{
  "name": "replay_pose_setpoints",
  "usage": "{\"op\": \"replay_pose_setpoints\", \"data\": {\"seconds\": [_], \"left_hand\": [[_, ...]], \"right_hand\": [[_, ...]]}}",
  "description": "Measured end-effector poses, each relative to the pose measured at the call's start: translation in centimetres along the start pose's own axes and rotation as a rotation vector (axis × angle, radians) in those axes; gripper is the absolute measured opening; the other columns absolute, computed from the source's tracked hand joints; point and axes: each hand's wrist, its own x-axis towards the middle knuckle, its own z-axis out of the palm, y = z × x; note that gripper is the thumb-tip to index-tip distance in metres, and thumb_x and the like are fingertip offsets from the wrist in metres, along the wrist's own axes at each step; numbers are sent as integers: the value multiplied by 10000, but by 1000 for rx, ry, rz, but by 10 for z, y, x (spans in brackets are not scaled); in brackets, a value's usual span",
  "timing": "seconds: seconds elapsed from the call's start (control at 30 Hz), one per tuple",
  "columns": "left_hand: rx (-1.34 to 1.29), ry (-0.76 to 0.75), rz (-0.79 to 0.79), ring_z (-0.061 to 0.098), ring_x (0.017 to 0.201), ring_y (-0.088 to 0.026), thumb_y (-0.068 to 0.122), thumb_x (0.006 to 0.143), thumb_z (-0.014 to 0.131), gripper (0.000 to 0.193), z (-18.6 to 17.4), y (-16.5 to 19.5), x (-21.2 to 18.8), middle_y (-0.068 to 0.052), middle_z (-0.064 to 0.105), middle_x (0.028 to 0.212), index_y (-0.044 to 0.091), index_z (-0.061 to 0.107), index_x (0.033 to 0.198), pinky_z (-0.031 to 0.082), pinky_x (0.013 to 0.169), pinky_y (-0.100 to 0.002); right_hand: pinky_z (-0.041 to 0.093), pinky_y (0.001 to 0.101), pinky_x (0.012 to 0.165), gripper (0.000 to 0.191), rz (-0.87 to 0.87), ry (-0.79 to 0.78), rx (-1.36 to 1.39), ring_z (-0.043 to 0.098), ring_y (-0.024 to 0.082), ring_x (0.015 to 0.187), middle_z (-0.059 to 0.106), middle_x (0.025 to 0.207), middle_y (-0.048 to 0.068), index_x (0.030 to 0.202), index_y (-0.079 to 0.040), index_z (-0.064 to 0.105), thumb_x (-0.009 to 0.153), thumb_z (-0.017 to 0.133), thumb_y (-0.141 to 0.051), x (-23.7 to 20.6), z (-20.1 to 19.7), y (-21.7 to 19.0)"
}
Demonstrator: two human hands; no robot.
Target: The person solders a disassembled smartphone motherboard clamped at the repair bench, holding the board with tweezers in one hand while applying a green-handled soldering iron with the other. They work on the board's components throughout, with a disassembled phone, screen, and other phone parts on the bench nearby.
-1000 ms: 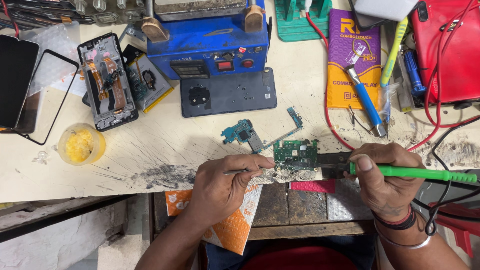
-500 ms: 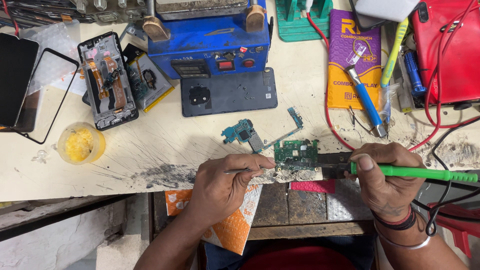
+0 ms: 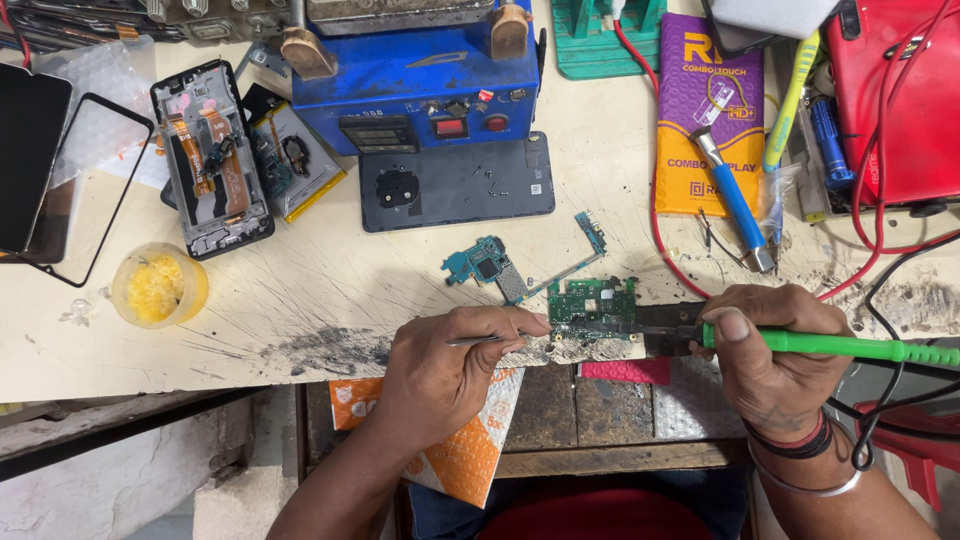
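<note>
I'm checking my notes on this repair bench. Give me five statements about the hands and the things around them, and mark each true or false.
1. The right hand holds a green-handled soldering iron. True.
2. The left hand holds a blue screwdriver. False: it holds thin metal tweezers; the blue-handled tool lies on the bench.
3. Both tools meet at a green circuit board near the table edge. True.
4. The yellow-filled round tub sits right of the board. False: it sits far left.
5. An opened phone lies left of the blue machine. True.
</note>
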Motion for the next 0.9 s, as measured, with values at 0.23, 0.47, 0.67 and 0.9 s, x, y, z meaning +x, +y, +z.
{"op": "replay_pose_setpoints", "data": {"seconds": [0.23,0.47,0.67,0.9], "left_hand": [[2,-4,-3,808,1020,-231,60,1051,600,123,-1,0,0,-119,777,1107,74,507,1130,706,819,-339],[8,2,1,808,1017,-230,69,1057,598,112,0,2,1,-118,776,1106,71,508,1123,705,819,-343],[-4,-1,-5,808,1019,-229,76,1059,594,111,-1,2,1,-119,777,1112,74,505,1125,705,816,-338],[6,0,-5,810,1011,-225,68,1058,596,113,-1,2,1,-117,778,1103,76,510,1130,702,810,-337]], "right_hand": [[537,245,552,259,-16,-11,-23,630,128,576,629,691,109,885,4,545,1092,652,-110,1,0,-1],[547,240,563,219,-5,-24,-23,642,125,580,659,721,123,928,0,568,1083,658,-125,0,-1,-1],[538,232,564,224,7,-13,-41,640,122,584,670,734,130,928,1,576,1086,665,-131,0,-1,-2],[551,238,564,232,5,-40,-48,652,122,578,669,721,120,916,-3,580,1082,662,-142,1,-2,-3]]}}
